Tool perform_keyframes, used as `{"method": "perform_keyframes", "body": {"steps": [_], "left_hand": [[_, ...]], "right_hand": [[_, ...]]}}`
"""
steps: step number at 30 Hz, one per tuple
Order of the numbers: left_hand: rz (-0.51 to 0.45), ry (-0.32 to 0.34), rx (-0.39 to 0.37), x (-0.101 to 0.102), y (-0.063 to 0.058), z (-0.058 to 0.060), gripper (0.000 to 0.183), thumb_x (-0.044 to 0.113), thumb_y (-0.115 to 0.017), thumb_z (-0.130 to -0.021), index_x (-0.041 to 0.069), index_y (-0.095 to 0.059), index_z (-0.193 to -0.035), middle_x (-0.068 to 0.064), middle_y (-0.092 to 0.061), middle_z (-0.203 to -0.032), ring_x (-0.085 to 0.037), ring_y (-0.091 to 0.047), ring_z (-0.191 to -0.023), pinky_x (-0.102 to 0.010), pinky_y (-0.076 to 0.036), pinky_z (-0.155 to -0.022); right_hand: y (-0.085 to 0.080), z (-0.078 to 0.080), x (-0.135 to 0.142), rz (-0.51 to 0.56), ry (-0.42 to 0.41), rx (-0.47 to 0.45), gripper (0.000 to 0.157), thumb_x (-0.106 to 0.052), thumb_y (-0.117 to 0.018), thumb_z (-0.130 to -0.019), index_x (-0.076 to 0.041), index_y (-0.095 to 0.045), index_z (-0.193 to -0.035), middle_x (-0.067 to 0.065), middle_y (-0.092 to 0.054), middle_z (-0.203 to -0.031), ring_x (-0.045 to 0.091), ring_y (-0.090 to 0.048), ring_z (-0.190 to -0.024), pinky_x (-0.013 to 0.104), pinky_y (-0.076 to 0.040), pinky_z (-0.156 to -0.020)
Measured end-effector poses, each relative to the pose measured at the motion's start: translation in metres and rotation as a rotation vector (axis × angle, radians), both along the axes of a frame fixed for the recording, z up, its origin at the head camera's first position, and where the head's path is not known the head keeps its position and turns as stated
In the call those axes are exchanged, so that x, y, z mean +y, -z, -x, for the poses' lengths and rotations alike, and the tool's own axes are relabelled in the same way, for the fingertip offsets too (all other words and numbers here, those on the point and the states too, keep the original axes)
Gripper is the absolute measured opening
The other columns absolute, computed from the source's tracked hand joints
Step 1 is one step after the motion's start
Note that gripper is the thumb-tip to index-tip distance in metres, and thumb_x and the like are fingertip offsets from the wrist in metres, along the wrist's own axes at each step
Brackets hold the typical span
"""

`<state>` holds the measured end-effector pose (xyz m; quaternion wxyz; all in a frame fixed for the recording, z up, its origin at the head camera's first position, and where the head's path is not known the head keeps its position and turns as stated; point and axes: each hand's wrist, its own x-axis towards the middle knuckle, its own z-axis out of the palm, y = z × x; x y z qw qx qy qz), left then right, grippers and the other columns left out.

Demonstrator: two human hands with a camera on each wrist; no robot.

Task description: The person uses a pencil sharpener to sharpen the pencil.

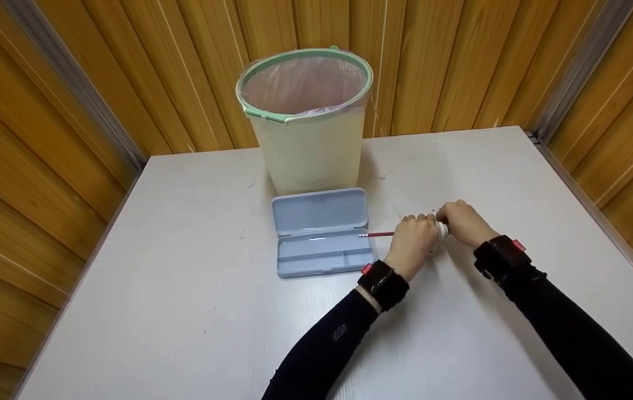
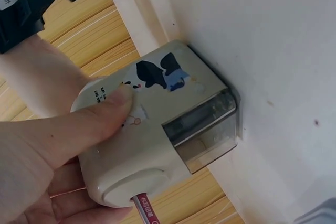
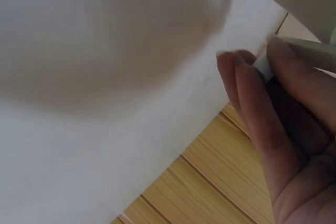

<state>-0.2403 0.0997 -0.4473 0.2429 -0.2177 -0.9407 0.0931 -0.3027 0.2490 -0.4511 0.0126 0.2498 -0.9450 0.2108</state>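
While our left grip [image 1: 413, 243] held a sharpener [image 2: 149, 150], pencil [image 2: 146, 211] inserted, right of centre, our right grip [image 1: 465, 223] pinched its crank [image 3: 263, 68].

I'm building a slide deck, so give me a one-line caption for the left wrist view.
Left hand grips a beige pencil sharpener, a red pencil in its front opening.

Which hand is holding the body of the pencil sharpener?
The left hand, whose thumb lies on the printed body of the pencil sharpener. The right hand pinches a pale handle instead.
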Motion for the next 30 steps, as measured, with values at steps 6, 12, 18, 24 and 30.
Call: {"method": "perform_keyframes", "body": {"steps": [6,12,18,24,30], "left_hand": [[-0.021,-0.009,0.024,0.000,0.000,0.002,0.013,0.022,-0.061,-0.090,0.018,-0.071,-0.097,0.008,-0.071,-0.083,-0.007,-0.065,-0.069,-0.019,-0.051,-0.062],[-0.022,-0.014,0.021,0.001,0.000,0.000,0.012,0.021,-0.059,-0.091,0.017,-0.070,-0.094,0.008,-0.070,-0.082,-0.007,-0.064,-0.069,-0.020,-0.051,-0.063],[-0.023,-0.021,0.021,0.002,0.000,-0.001,0.012,0.022,-0.058,-0.091,0.017,-0.069,-0.093,0.008,-0.070,-0.080,-0.007,-0.064,-0.069,-0.020,-0.051,-0.063],[0.022,-0.032,0.015,0.002,-0.001,-0.002,0.012,0.016,-0.058,-0.090,0.017,-0.069,-0.095,0.008,-0.069,-0.080,-0.007,-0.064,-0.069,-0.019,-0.051,-0.063],[0.019,-0.026,0.028,0.004,0.001,-0.001,0.012,0.016,-0.056,-0.091,0.018,-0.068,-0.092,0.008,-0.069,-0.079,-0.006,-0.063,-0.068,-0.020,-0.051,-0.063]], "right_hand": [[0.007,-0.004,0.002,0.021,-0.012,-0.055,0.011,0.010,-0.069,-0.066,0.000,-0.069,-0.066,0.007,-0.066,-0.065,0.014,-0.047,-0.060,0.026,-0.038,-0.058],[0.006,-0.014,0.003,-0.018,-0.002,-0.087,0.009,0.006,-0.076,-0.071,0.005,-0.071,-0.078,0.019,-0.071,-0.079,0.030,-0.062,-0.071,0.041,-0.052,-0.069],[0.008,-0.024,0.011,0.049,-0.056,-0.107,0.011,0.000,-0.080,-0.072,0.005,-0.071,-0.077,0.018,-0.072,-0.076,0.025,-0.066,-0.069,0.035,-0.053,-0.067],[0.000,-0.032,0.016,0.055,-0.117,-0.214,0.006,0.002,-0.079,-0.073,0.002,-0.073,-0.076,0.011,-0.073,-0.071,0.010,-0.061,-0.062,0.021,-0.048,-0.059],[-0.017,-0.038,0.017,0.014,-0.171,-0.277,0.005,0.002,-0.077,-0.075,0.001,-0.073,-0.072,0.009,-0.071,-0.066,0.008,-0.060,-0.057,0.019,-0.047,-0.054]]}}
